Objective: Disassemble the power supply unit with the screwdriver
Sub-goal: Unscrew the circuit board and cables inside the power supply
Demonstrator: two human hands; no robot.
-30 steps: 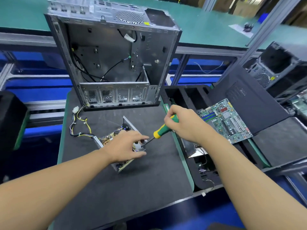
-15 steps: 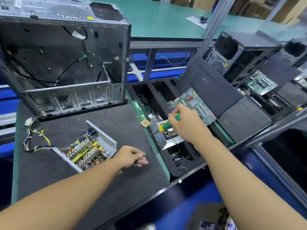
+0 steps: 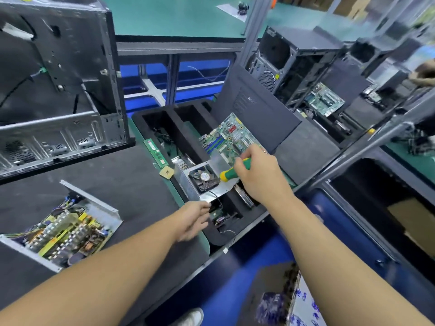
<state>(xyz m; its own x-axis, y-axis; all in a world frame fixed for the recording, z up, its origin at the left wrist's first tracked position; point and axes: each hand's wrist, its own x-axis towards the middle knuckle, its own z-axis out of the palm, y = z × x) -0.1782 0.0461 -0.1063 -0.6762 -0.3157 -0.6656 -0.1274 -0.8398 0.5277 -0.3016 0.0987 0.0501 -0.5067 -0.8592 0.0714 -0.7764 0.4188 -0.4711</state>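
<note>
Head view. Power supply unit [image 3: 68, 229], opened with its circuit board exposed in the metal shell, lies on the mat well left of the foam tray [image 3: 183, 118]. Its detached fan cover [image 3: 204, 177] rests across the tray's near compartments. Right hand [image 3: 259, 175] is clamped round the screwdriver [image 3: 235, 171], yellow end toward the fan. Left hand [image 3: 193, 220] reaches the tray's near-left edge; blur hides whether its fingers pinch anything. Motherboard [image 3: 233, 135] lies at the tray's far right, and a memory module [image 3: 156, 152] on its left rim. Probable hazards: the tip snagging the fan lead, or a forearm brushing the bare capacitors.
</note>
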